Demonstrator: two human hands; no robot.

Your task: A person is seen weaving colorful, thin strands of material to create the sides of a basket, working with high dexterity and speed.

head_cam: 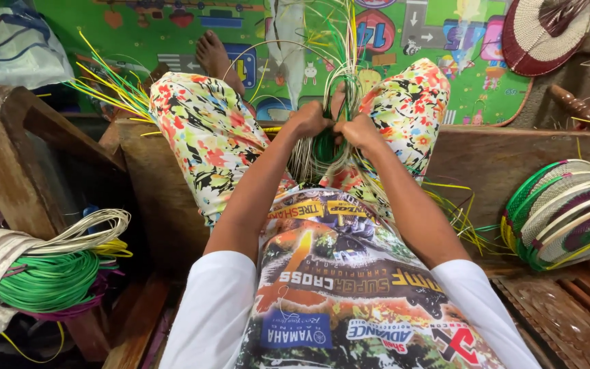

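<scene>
Head view: both hands gripped a bundle of weaving strips (pixel 332 147).
Left hand (pixel 308 119) and right hand (pixel 358 130) closed together on light, springy strips, probably best held near the woven base.

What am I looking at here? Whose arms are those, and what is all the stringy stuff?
The picture comes from a camera worn on a person's head, looking down, so you see what they see: their own two arms and their lap. They sit on a wooden bench in flowery trousers, with one bare foot on a bright play mat.

The left hand and the right hand are close together between the knees, both closed around a bundle of thin green and pale strips. The loose ends of the strips fan upward.

To the left lie coils of green, white and purple strip. To the right is a stack of round woven pieces, and a red and cream woven fan lies at the top right. A white plastic bag sits at the top left.
</scene>
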